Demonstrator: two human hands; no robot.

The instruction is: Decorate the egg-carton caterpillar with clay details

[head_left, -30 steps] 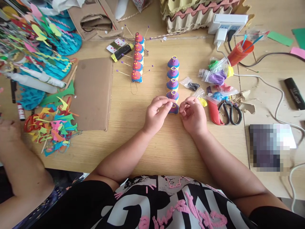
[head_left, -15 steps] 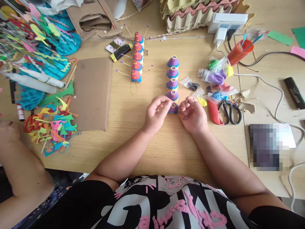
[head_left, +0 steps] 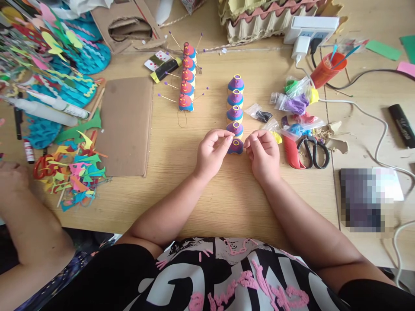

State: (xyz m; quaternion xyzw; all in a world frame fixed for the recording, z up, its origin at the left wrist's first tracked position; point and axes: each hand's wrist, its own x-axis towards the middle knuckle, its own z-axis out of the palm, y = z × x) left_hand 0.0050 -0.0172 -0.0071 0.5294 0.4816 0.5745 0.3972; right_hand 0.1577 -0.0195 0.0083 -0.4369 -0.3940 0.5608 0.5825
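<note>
My left hand [head_left: 212,151] and my right hand [head_left: 264,153] are raised above the near end of a purple and blue egg-carton strip [head_left: 235,114]. Yellow rings top its several bumps. Thumb and forefinger of each hand are pinched together; whatever lies between them is too small to make out. The nearest bump [head_left: 235,146] shows between the two hands. Small bags of yellow clay [head_left: 275,136] and black clay [head_left: 263,115] lie beyond my right hand. A finished-looking red and blue strip [head_left: 186,77] with faces and purple-tipped sticks stands further left.
Scissors [head_left: 313,152] and bagged purple clay [head_left: 296,103] lie at the right, near an orange cup [head_left: 329,71] and cables. Cardboard [head_left: 128,127] and paper scraps [head_left: 78,172] lie left. Another person's arm [head_left: 32,224] rests at the left edge. Egg trays [head_left: 262,26] are stacked behind.
My right hand has turned, its fingers now drawn into a pinch facing the left hand. The left hand stays almost in place.
</note>
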